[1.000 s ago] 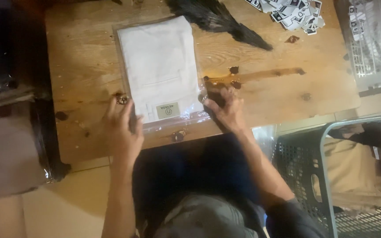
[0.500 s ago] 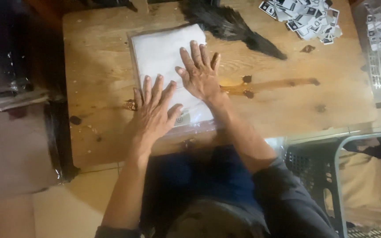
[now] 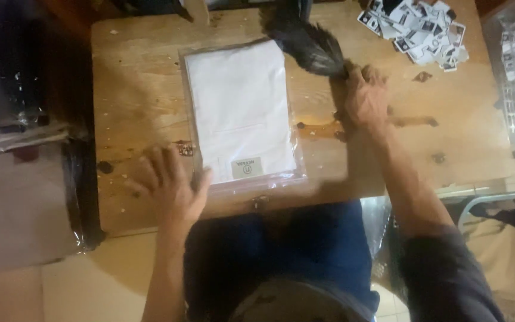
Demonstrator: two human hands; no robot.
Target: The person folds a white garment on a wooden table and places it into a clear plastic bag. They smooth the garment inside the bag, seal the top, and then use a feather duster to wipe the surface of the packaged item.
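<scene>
Head view: left hand [image 3: 171, 182] lay flat w/ fingers spread, open, on the wooden table [image 3: 132, 89] at the near-left corner of the bagged white garment [image 3: 239, 107]. Right hand [image 3: 362, 95] reached far fwd, arm extended, fingers closed on the end of a dark feather duster [image 3: 305, 39]. Garment was folded flat, rectangular, in clear plastic, small label near the front edge, mid-table.
</scene>
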